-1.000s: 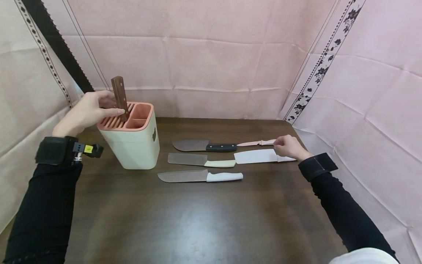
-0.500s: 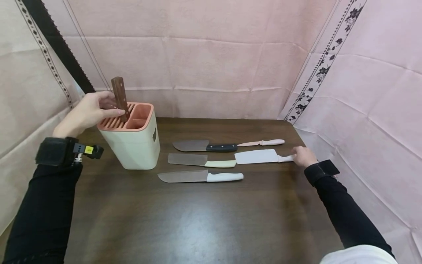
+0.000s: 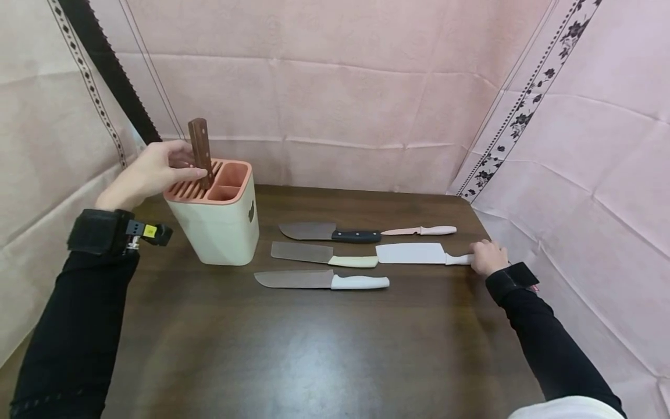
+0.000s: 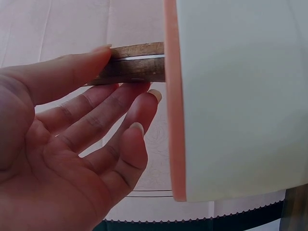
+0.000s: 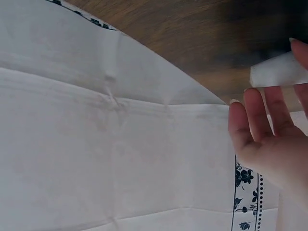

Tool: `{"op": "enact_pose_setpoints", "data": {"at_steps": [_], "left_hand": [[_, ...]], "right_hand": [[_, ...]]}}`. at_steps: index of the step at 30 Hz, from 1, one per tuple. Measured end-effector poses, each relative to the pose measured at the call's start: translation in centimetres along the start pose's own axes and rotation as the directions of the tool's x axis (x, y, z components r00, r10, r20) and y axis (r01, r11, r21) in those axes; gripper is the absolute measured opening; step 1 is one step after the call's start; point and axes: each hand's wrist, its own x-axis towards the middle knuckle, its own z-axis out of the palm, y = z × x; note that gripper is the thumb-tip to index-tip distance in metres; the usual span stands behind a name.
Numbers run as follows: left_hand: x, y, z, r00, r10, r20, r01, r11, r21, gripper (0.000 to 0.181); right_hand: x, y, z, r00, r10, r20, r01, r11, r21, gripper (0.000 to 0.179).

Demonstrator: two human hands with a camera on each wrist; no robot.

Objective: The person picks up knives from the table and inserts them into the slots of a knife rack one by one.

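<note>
My left hand pinches the brown wooden handle of a knife between thumb and fingers. That knife stands upright in a slot of the white knife holder with a pink slotted top, its blade hidden inside. On the right, my right hand grips the end of the white handle of a white-bladed cleaver lying on the table. Thumb and fingers sit on opposite sides of that handle in the right wrist view.
Left of the cleaver lie a black-handled knife, a cream-handled cleaver and a white-handled knife. A small pale paring knife lies behind the white cleaver. Pink cloth hangs around the brown table.
My right hand has moved from the paring knife's handle, right and toward me, to the white cleaver's handle end. My left hand keeps its hold on the wooden handle. The head view has shifted slightly.
</note>
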Motion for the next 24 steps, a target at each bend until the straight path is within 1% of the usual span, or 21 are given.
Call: {"op": "enact_pose_setpoints", "data": {"at_steps": [5,9,12,16,18,20,24], "left_hand": [[0.0,0.2,-0.2,1.000,0.006,0.011,-0.006,1.000,-0.003,0.051],[-0.1,0.3,-0.2,1.000,0.008,0.020,-0.008,1.000,-0.007,0.052],[-0.1,0.4,-0.3,1.000,0.006,0.030,-0.006,1.000,-0.015,0.052],[-0.2,0.4,-0.3,0.999,0.006,0.035,-0.006,1.000,-0.023,0.052],[-0.3,0.4,-0.3,0.999,0.009,0.036,-0.008,1.000,-0.026,0.051],[-0.3,0.4,-0.3,0.999,0.007,0.040,-0.006,1.000,-0.030,0.051],[-0.3,0.4,-0.2,0.999,0.003,0.043,-0.001,0.999,-0.039,0.050]], "right_hand": [[-0.3,0.2,-0.8,1.000,-0.012,0.017,0.012,1.000,-0.001,0.030],[0.1,0.4,-2.4,0.999,-0.036,0.016,0.036,0.999,-0.002,0.028],[0.5,0.1,-4.3,0.997,-0.064,0.037,0.064,0.998,-0.001,0.025],[1.3,-0.3,-7.6,0.986,-0.124,0.111,0.122,0.992,0.026,0.025],[1.6,-0.7,-9.3,0.977,-0.154,0.146,0.147,0.987,0.056,0.026],[1.9,-1.0,-10.7,0.966,-0.186,0.180,0.168,0.980,0.109,0.025],[2.3,-1.9,-13.3,0.954,-0.220,0.203,0.178,0.962,0.207,0.027]]}}
